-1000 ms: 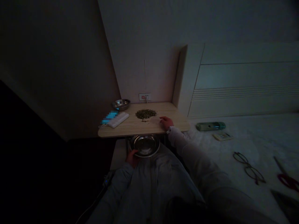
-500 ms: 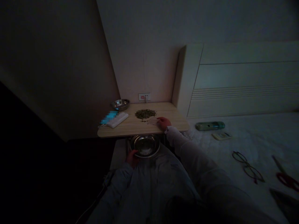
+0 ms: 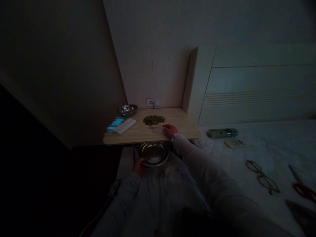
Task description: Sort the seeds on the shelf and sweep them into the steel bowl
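Note:
My left hand (image 3: 140, 167) grips the near left rim of a steel bowl (image 3: 165, 158), which is at my lap below the table's front edge. Over the front of the small wooden table (image 3: 184, 120), my right hand (image 3: 170, 131) is closed on a thin pale sheet (image 3: 158, 129), like a piece of clear plastic. Its exact kind is too dim to tell. Just beyond that sheet lies a pile of small green-brown grains (image 3: 153, 120), with a few loose bits at its near edge. Some pale bits show in the bowl's bottom.
A smaller steel bowl (image 3: 127, 110) stands at the table's back left, near a white power strip (image 3: 125, 126) and a blurred blue screen (image 3: 116, 123). On the bed (image 3: 222, 164) to the right lie a green bottle (image 3: 222, 133), a pale flat device (image 3: 235, 144), glasses (image 3: 263, 176) and red-handled scissors (image 3: 302, 189).
My right hand has slid a little to the left along the table with the pale sheet. My left hand stays on the bowl's rim.

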`<state>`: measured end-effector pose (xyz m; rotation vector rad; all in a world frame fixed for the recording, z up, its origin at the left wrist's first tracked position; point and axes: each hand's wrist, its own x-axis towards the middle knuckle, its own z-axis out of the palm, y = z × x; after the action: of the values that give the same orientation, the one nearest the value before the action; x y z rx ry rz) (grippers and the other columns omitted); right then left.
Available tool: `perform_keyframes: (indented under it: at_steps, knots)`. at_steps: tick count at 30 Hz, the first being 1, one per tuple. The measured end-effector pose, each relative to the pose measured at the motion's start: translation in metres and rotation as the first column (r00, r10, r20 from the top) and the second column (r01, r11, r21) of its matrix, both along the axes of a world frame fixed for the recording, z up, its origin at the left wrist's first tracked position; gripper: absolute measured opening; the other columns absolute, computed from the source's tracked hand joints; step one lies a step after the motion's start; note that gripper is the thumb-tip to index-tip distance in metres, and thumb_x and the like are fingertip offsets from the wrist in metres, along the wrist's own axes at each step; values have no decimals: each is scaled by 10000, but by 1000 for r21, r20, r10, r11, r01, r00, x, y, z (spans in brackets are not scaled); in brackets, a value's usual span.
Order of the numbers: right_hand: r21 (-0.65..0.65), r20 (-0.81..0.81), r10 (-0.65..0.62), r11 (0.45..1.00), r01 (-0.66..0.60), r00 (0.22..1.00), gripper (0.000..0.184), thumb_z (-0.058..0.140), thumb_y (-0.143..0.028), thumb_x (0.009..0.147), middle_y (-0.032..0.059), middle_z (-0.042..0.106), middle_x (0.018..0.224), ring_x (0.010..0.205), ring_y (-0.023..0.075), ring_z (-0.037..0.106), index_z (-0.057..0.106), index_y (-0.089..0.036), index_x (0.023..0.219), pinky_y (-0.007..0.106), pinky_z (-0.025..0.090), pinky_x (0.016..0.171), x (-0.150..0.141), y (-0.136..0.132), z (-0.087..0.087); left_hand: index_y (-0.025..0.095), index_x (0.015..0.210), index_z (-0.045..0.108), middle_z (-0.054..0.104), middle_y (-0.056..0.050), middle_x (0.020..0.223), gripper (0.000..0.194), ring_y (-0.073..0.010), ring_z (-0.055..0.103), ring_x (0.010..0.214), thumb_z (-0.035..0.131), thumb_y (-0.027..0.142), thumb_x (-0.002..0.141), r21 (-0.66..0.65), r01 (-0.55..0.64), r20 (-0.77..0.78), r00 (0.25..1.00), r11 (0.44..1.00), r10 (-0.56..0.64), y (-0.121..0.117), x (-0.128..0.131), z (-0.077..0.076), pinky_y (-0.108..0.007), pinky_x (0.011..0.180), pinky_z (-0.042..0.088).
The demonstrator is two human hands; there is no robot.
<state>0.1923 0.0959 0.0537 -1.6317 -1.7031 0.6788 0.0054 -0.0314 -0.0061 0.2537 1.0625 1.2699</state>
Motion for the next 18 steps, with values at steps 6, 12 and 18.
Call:
perform_keyframes:
  at_steps: [6, 12, 18]
  knots:
    - [-8, 3, 0, 1000, 0, 1000, 243, 466, -308, 781, 35, 582, 888, 797, 132, 543, 540, -139, 939, 339, 417, 737, -1, -4, 2, 149, 599, 538, 600, -6, 536, 133, -133, 559, 510, 466, 40, 624, -12, 27, 21, 999, 1000, -26, -1, 0, 3, -263, 495, 455]
    - [-5, 12, 1, 1000, -1, 1000, 230, 493, -246, 734, 19, 612, 813, 746, 128, 551, 567, -156, 933, 297, 420, 691, 0, -6, 0, 155, 609, 547, 603, -3, 553, 143, -144, 567, 539, 467, 36, 615, 8, 28, 41, 999, 1000, -28, 0, -1, 0, -287, 541, 466]
    - [9, 44, 29, 1000, -29, 999, 284, 473, -195, 663, -16, 628, 758, 726, 127, 546, 604, -215, 914, 220, 402, 654, 1, -8, 1, 154, 597, 532, 593, 0, 530, 133, -139, 562, 520, 466, 42, 620, 5, 24, 46, 999, 1000, -25, 0, -1, -2, -283, 529, 466]
